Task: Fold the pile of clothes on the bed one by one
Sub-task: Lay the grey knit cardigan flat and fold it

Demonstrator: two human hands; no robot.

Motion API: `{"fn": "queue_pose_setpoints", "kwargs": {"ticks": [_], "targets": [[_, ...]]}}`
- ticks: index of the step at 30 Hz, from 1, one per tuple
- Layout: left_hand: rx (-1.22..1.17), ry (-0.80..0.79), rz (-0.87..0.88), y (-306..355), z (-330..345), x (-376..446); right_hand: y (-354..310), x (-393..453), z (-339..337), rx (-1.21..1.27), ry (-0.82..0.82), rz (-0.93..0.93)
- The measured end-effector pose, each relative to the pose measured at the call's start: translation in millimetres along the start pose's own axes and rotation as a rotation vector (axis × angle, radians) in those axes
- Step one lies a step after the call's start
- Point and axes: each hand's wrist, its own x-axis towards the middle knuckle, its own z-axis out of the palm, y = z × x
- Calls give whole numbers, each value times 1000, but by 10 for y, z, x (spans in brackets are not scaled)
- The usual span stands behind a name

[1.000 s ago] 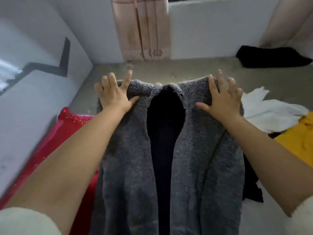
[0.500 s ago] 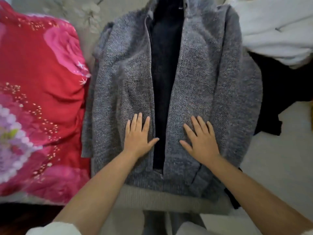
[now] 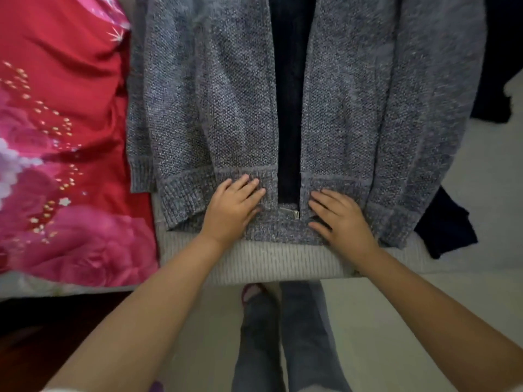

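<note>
At the hem: both my hands lie flat on the bottom band of the grey cardigan (image 3: 232,114), one on each side of its open front.
Left hand: my left hand (image 3: 233,206) is spread, palm down, fingers straight and pressing the ribbed hem of the left panel; it pinches nothing.
Right hand: my right hand (image 3: 341,219) is spread the same way on the right panel's hem, fingers pointing in toward the gap.
What changed: a second ago my palms were up at the shoulders, half a second ago at mid-chest, and now they have slid down to the hem. I read that as a finished smoothing stroke.
Cardigan: it lies face up and flat on the bed (image 3: 481,193), front open on its dark lining, hem at the near edge, sleeves alongside the body.
Around it: a red floral quilt (image 3: 62,137) touches its left sleeve; dark clothes (image 3: 447,224) poke out from under its right side.
For the task: smoothing looks done, no fold made yet; the sleeves probably go in next.
</note>
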Motion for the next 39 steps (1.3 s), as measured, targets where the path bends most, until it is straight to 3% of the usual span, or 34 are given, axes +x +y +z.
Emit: {"fn": "queue_pose_setpoints", "kwargs": {"ticks": [3, 11, 17, 24, 30, 34, 36, 39], "targets": [[-66, 101, 14, 10, 74, -45, 4, 26, 53, 38, 109, -1], [-142, 157, 116, 187, 73, -497, -351, -280, -33, 24, 222, -28], [-62, 143, 186, 356, 190, -729, -373, -661, 44, 93, 173, -2], [18, 23, -27, 594, 181, -756, -546, -587, -74, -15, 55, 160], [-70, 92, -235, 666, 213, -1051, -706, -451, -16, -173, 29, 217], [-104, 72, -266, 674, 182, -1096, -720, -280, -53, -103, -24, 189], [-97, 71, -291, 693, 160, -1091, -757, -263, -126, 178, -36, 363], [-117, 70, -329, 752, 134, -1076, -816, -414, -152, 491, -59, 809]]}}
